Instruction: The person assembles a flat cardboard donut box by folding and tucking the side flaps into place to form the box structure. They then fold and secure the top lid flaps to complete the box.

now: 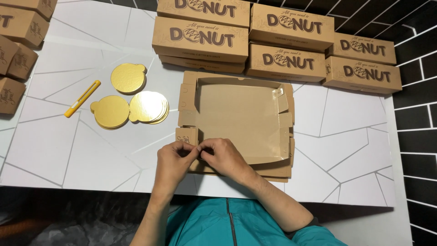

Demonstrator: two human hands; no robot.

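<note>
Spanning most of the view, the white bench (346, 150) shows thin grey crack-like lines. Stacked brown cardboard boxes (277, 43) line its far edge. At the centre lies a half-folded matte cardboard tray (241, 114), whose near flap the left hand (173, 159) and right hand (225, 157) pinch together. Shiny gold round discs (129, 98) and a yellow cutter (82, 99) lie to the left.

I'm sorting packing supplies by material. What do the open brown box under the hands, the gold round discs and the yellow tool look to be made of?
Open brown box: looks like matte kraft cardboard, with creased flaps and raw brown faces. Gold round discs: probably thin card with shiny metallic foil, since they catch the light and stack flat. Slim yellow tool: seemingly smooth plastic, likely a cutter. Both hands pinch the box's near edge.
</note>
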